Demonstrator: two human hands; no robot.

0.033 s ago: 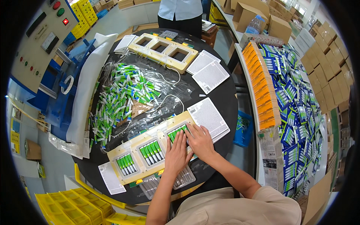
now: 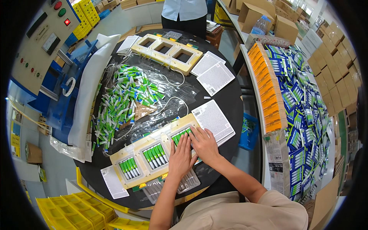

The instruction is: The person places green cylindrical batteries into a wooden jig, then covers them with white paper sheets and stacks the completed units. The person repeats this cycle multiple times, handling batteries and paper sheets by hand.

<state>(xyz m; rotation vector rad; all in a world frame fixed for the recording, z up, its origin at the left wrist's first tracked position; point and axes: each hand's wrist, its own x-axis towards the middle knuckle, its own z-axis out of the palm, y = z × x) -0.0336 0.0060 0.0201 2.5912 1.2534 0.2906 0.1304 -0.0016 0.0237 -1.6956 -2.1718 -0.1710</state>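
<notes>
Green-and-white squeeze tubes (image 2: pixel 178 137) at right end of cream tray (image 2: pixel 132 150), long axes near-far. Our left hand (image 2: pixel 180 161), fingers straight, unclosed, over near ends; right hand (image 2: pixel 206 146) rightmost, grip we cannot tell.

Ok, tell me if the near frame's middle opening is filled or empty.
Filled: green-and-white tubes lie side by side across it.

Left hand (image 2: pixel 180 161) and right hand (image 2: pixel 206 146) half-hide green tubes (image 2: pixel 177 137); at twelve o'clock the edge crops a co-worker (image 2: pixel 184 10)!
</notes>
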